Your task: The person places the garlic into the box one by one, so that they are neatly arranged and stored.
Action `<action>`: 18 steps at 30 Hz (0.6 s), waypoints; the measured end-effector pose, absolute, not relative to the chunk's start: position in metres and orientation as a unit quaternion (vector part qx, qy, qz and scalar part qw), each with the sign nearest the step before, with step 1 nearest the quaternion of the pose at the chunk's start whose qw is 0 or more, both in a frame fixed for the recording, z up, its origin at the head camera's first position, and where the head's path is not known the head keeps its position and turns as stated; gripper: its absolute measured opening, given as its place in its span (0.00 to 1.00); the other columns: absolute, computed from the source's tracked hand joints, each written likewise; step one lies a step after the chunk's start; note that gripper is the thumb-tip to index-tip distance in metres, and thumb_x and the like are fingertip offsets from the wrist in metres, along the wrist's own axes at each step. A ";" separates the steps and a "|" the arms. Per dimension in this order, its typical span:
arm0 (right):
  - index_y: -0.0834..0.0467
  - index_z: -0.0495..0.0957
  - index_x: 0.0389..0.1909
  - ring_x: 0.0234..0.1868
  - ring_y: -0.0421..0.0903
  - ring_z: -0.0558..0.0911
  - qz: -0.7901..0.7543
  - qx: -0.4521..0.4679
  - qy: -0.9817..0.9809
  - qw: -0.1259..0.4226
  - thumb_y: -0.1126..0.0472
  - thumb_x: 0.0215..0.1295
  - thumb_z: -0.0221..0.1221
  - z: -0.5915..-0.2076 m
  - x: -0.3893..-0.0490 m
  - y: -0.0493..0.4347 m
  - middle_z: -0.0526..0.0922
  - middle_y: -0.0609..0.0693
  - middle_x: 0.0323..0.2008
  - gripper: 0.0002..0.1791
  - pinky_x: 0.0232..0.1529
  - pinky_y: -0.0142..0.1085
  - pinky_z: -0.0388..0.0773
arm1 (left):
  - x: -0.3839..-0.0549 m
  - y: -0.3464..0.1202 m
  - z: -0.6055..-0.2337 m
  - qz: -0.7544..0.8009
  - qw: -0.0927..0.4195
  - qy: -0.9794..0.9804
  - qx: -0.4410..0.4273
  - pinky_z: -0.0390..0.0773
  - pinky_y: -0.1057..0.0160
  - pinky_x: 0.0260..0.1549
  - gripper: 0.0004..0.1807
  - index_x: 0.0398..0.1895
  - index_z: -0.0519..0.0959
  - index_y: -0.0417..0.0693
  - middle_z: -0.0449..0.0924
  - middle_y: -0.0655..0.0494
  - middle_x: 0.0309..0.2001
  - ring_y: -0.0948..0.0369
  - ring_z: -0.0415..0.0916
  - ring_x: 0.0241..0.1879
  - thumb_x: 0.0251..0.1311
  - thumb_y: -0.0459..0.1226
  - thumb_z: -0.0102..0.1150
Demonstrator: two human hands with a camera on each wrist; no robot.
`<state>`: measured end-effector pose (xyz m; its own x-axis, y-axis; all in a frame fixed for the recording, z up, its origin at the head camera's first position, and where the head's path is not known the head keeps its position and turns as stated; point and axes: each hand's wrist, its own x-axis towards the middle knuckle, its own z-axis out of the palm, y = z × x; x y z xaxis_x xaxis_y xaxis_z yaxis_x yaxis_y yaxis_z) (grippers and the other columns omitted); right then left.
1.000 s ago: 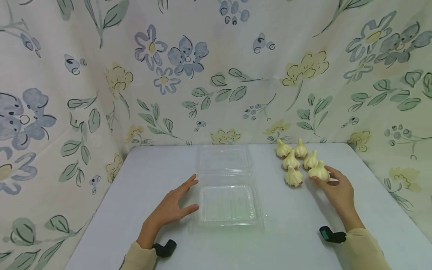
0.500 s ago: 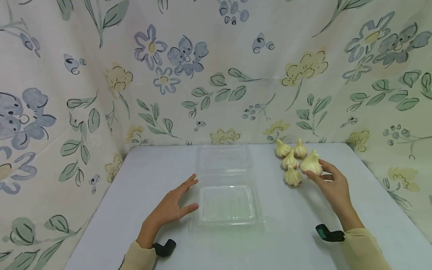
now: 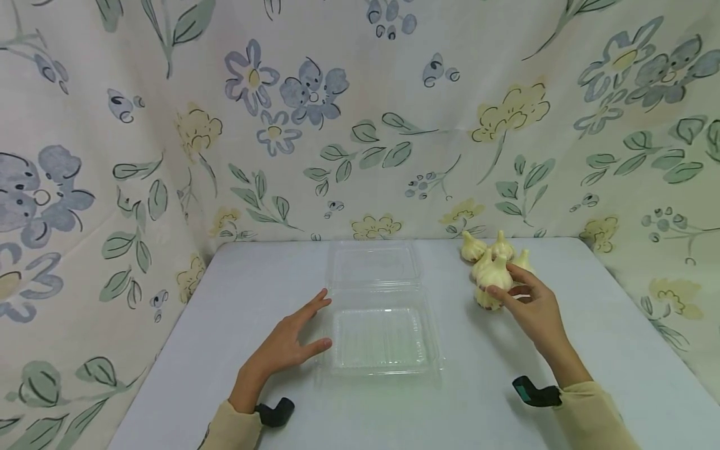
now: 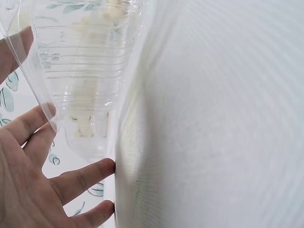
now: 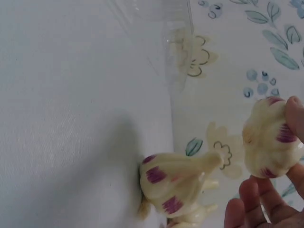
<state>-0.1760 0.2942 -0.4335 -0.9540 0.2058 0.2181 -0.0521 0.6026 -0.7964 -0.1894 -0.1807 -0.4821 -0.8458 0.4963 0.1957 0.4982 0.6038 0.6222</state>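
In the head view my right hand (image 3: 537, 315) pinches a garlic bulb (image 3: 496, 275) between thumb and fingers, stem up. The right wrist view shows purple patches on this held bulb (image 5: 268, 137), raised off the table. Behind and below it stand several more garlic bulbs (image 3: 474, 247), partly hidden by it. A clear plastic clamshell box (image 3: 385, 374) lies unfolded in the middle, its lid (image 3: 374, 265) laid back. My left hand (image 3: 287, 344) is beside the box's left edge, fingers spread. In the left wrist view, fingertips (image 4: 50, 110) overlap the clear rim.
The white table (image 3: 236, 275) runs back to a floral curtain (image 3: 371, 125), which also closes off both sides. Black wrist cameras (image 3: 275, 412) sit at both cuffs, close over the table. One purple-marked bulb (image 5: 175, 183) stands near the table's far side in the right wrist view.
My right hand has lifted the garlic bulb from the front right of the group and carried it left, in front of the other bulbs. The left hand and box stay put.
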 end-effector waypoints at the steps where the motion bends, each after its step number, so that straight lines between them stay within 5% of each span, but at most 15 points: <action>1: 0.55 0.68 0.74 0.43 0.28 0.74 0.445 -0.038 -0.883 0.144 0.46 0.66 0.67 -0.434 -0.176 0.292 0.76 0.53 0.61 0.39 0.39 0.21 0.72 | -0.189 -0.181 -0.482 -0.349 0.001 -0.895 -0.278 0.69 0.37 0.68 0.43 0.79 0.61 0.56 0.50 0.62 0.83 0.50 0.68 0.73 0.64 0.55 0.64; 18: 0.55 0.74 0.69 0.45 0.35 0.77 0.487 0.049 -0.865 0.110 0.53 0.63 0.71 -0.443 -0.180 0.239 0.80 0.52 0.59 0.34 0.43 0.26 0.77 | -0.190 -0.180 -0.482 -0.345 0.013 -0.894 -0.286 0.70 0.39 0.67 0.42 0.79 0.60 0.60 0.51 0.61 0.82 0.52 0.65 0.75 0.64 0.56 0.64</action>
<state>-0.1801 0.2388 -0.4428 -0.9711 0.0228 0.2377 -0.1913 0.5218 -0.8313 -0.1895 -0.1802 -0.4818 -0.8359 0.5027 0.2201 0.5204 0.5987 0.6088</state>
